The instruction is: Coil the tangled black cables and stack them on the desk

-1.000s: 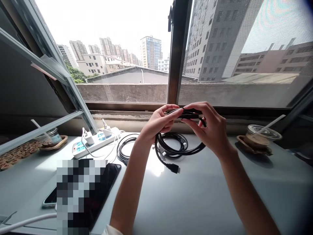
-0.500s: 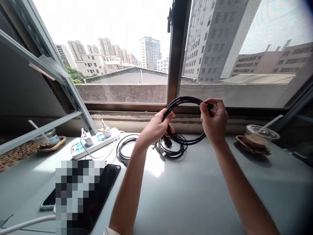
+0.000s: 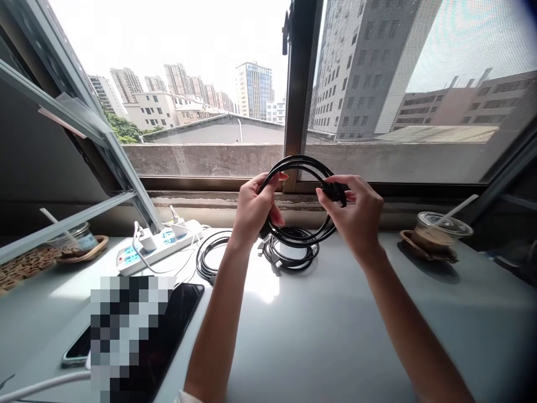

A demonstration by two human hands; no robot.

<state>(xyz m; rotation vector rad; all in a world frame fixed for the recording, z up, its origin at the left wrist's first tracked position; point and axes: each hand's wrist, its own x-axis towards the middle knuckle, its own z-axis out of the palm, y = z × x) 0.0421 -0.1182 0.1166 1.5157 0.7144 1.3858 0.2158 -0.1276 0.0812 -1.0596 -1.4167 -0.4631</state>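
A coiled black cable is held upright above the white table, just in front of the window. My left hand grips the coil's left side with fingers wrapped round it. My right hand pinches the cable's black plug end on the coil's right side. Below the coil, another black cable coil lies flat on the table. A third black cable lies to its left.
A white power strip with chargers sits at back left, next to a glass jar on a wooden coaster. A dark phone lies front left. A lidded cup with a straw stands at right.
The held coil has been raised and turned from lying flat between my hands to standing upright. My right hand moved its plug end along the loop's right side; the dangling end no longer hangs down.
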